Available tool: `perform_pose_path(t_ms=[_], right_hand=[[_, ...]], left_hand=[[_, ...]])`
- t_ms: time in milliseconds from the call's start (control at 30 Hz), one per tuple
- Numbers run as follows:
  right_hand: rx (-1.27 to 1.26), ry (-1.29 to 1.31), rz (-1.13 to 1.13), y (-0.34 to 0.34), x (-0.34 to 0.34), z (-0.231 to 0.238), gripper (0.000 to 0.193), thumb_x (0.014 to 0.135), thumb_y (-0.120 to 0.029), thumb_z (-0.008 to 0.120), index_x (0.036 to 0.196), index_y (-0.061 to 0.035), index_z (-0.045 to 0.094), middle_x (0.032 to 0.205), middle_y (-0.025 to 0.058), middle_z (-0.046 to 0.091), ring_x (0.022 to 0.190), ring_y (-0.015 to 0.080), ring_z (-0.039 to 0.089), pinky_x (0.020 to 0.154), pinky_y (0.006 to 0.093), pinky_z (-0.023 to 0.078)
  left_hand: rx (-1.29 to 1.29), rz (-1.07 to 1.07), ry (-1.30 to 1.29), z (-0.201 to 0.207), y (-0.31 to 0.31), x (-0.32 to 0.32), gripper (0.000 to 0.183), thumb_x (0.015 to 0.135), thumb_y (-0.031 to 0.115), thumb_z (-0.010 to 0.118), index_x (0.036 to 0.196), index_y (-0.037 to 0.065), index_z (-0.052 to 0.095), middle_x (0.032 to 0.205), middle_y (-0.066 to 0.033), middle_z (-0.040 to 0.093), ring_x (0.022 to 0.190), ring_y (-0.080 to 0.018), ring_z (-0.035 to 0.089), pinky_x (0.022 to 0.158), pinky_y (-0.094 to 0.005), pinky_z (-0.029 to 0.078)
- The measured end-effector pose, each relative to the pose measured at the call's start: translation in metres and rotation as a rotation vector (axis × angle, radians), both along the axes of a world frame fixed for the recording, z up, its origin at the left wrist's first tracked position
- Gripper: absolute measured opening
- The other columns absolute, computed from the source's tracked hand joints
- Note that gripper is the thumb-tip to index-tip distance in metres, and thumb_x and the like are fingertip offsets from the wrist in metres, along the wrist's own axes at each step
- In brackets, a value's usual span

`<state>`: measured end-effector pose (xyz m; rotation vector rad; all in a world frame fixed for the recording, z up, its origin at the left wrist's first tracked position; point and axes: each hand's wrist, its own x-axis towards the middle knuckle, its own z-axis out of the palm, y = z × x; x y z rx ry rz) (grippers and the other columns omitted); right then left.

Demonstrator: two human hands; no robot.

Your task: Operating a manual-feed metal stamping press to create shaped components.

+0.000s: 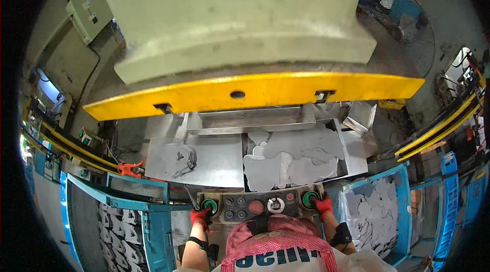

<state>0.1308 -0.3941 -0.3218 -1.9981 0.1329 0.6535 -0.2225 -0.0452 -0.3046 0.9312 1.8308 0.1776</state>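
Note:
My red-gloved left hand (pixel 200 216) is at the left end of a control panel (pixel 240 216), its fingers curled against a green push button (pixel 209 205). At the other end, my right hand (pixel 323 206), also in a red glove, curls against a second green push button (pixel 310 199). Between them the panel carries several dark knobs, a large red button (pixel 255 206) and a white ring-shaped part (pixel 275 204). Behind the panel, flat grey metal pieces (pixel 306 157) lie overlapping in a tray. Left of these, a dark cut piece (pixel 185 162) rests on a bare metal plate (pixel 219 154).
A yellow-edged press ram (pixel 245 90) hangs over a metal trough (pixel 250 119). Blue-framed bins of dark parts (pixel 120 236) and grey sheet pieces (pixel 375 216) flank me. Red-handled pliers-like tool (pixel 130 169) lies left. A fan (pixel 400 21) stands far right.

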Motion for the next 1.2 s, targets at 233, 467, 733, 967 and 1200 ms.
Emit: perform_pose_path(t_ms=[233, 467, 733, 967, 1200], right_hand=[[-0.012, -0.117, 0.021, -0.013, -0.005, -0.029, 0.068, 0.058, -0.018, 0.074, 0.114, 0.0016, 0.042, 0.108, 0.0152, 0.052, 0.099, 0.024, 0.051, 0.084, 0.0328, 0.041], [0.143, -0.07, 0.122, -0.03, 0.02, -0.034, 0.057, 0.069, -0.024, 0.067, 0.114, 0.0013, 0.043, 0.105, 0.0131, 0.055, 0.093, 0.0228, 0.052, 0.082, 0.0318, 0.041], [-0.232, -0.996, -0.128, 0.012, 0.066, 0.166, 0.042, 0.073, -0.018, 0.061, 0.11, -0.0001, 0.05, 0.108, 0.0148, 0.053, 0.103, 0.0292, 0.047, 0.091, 0.0376, 0.034], [-0.556, -1.231, 0.968, 0.166, 0.072, 0.176, 0.058, 0.076, -0.04, 0.047, 0.123, -0.005, 0.038, 0.124, 0.0185, 0.039, 0.117, 0.0334, 0.034, 0.099, 0.048, 0.018], [-0.9, -0.974, 0.955, 0.188, 0.001, 0.172, 0.071, 0.074, -0.048, 0.047, 0.126, -0.0031, 0.031, 0.128, 0.0205, 0.032, 0.118, 0.0363, 0.03, 0.097, 0.0529, 0.017]], left_hand=[[0.061, -0.043, 0.018, -0.053, 0.012, -0.029, 0.071, 0.05, 0.022, 0.081, 0.111, 0.005, 0.048, 0.105, -0.0127, 0.055, 0.088, -0.0233, 0.056, 0.069, -0.0417, 0.048], [-0.065, -0.009, -0.113, 0.02, -0.001, 0.013, 0.056, 0.059, 0.026, 0.076, 0.105, 0.011, 0.048, 0.083, -0.0071, 0.059, 0.069, -0.0237, 0.056, 0.051, -0.0413, 0.047], [0.093, 0.231, -0.323, 0.025, -0.021, -0.005, 0.038, 0.068, 0.026, 0.069, 0.094, 0.011, 0.045, 0.069, -0.007, 0.053, 0.045, -0.0206, 0.047, 0.033, -0.0333, 0.036], [0.158, 0.241, -0.392, 0.062, -0.042, 0.013, 0.041, 0.071, 0.028, 0.067, 0.098, 0.011, 0.04, 0.05, -0.0027, 0.042, 0.034, -0.0176, 0.039, 0.031, -0.033, 0.033], [0.248, 0.378, -0.361, 0.093, -0.068, 0.001, 0.052, 0.072, 0.014, 0.067, 0.117, 0.017, 0.04, 0.049, -0.0017, 0.041, 0.034, -0.0144, 0.038, 0.028, -0.0288, 0.029]])
